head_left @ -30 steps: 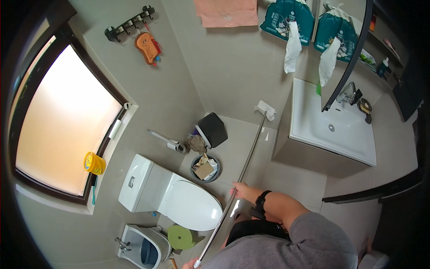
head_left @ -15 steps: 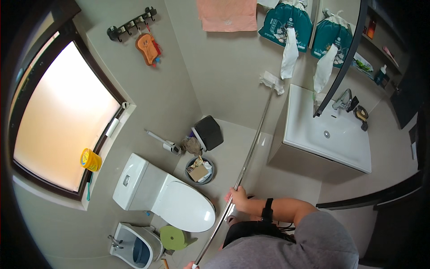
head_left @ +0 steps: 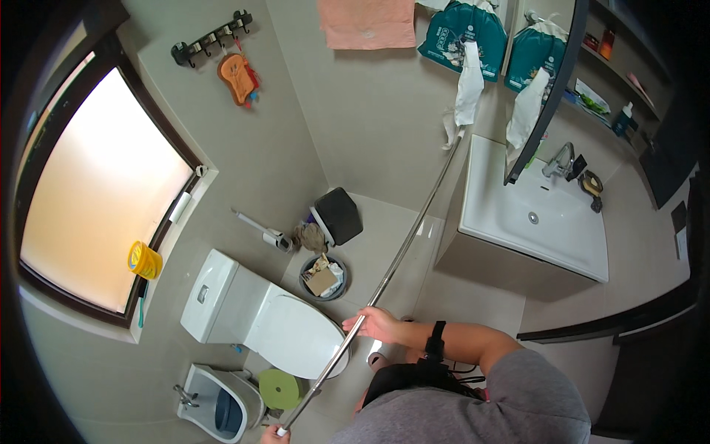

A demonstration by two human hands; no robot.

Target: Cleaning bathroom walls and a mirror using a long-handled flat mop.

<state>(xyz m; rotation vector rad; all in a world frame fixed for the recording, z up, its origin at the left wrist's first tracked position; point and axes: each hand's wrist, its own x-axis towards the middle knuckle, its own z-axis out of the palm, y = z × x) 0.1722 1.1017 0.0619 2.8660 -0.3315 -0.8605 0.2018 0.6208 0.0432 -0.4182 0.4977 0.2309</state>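
Observation:
A long metal-handled mop [head_left: 404, 248] runs diagonally from the lower edge up toward the far wall. White cloth [head_left: 448, 127] is at its far end, against or close to that wall; a hanging white tissue partly hides it. My left hand [head_left: 275, 435], cut off by the lower edge, is closed round the white-capped near end of the handle. Farther up, my right hand [head_left: 376, 325] holds the handle, which lies across its fingers with the thumb alongside. The grip there looks loose. Below this hold, the handle passes over the front of the white toilet [head_left: 303, 337].
On the right stands a white washbasin [head_left: 503, 214] with a mirror-edged cabinet above. Green tissue packs [head_left: 466, 44] hang on the wall. A round bin [head_left: 324, 277] and a black-lidded bin [head_left: 338, 216] stand beyond the toilet; a green stool [head_left: 280, 389] is near the urinal [head_left: 203, 403].
The mop's far end has moved slightly right and up, behind the hanging tissue. My left hand has shifted left with the near end. My right hand has slid a little left, its fingers loosened.

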